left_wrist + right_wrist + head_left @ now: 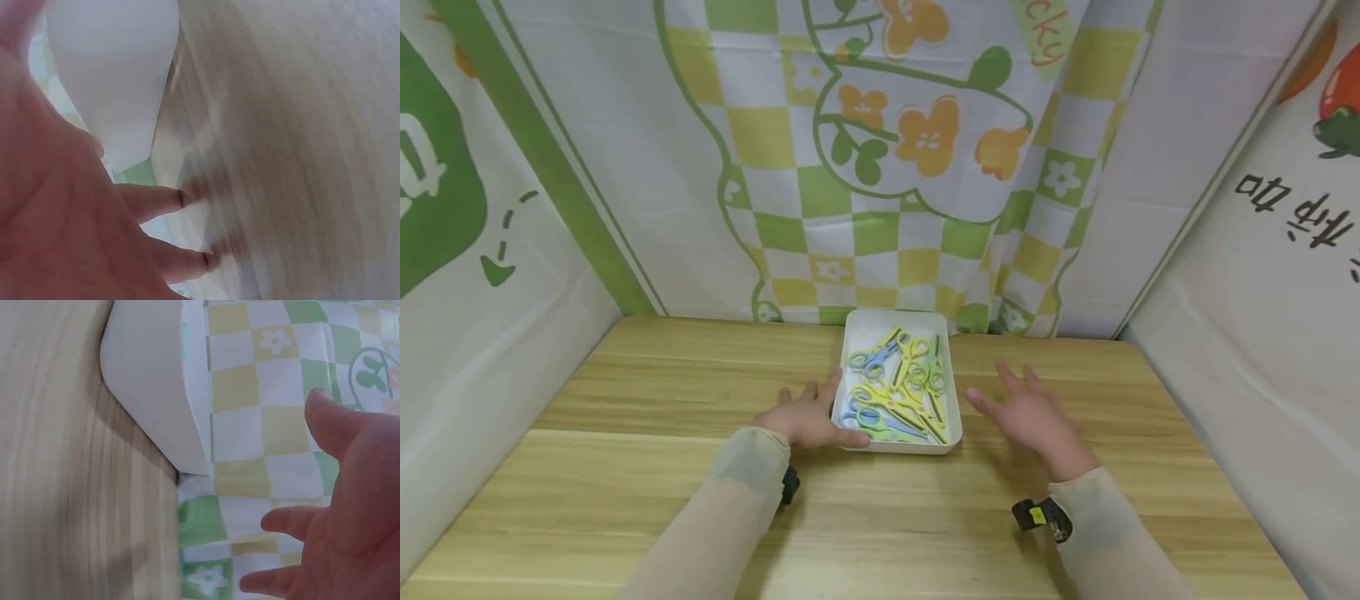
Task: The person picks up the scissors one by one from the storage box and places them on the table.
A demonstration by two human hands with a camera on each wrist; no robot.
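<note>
Fingers on our left hand [805, 419] lie relaxed, nearly straight and parted beside the left wall of a white tray [917, 448], the thumb across its front left corner; whether they touch it we cannot tell, but they are not curled round it. Our right hand [1030, 421] spreads wide, thumb and fingers apart, near the tray's right side with a gap between, and holds nothing. Between our hands, the tray rests near the far edge of the wood-grain table [625, 467], and inside it we see scissors [887, 402] in yellow, blue and green, overlapping one another. Pale sleeves [715, 517] cover our forearms. Beyond the tray we face a checked, flower-printed curtain [820, 296].
</note>
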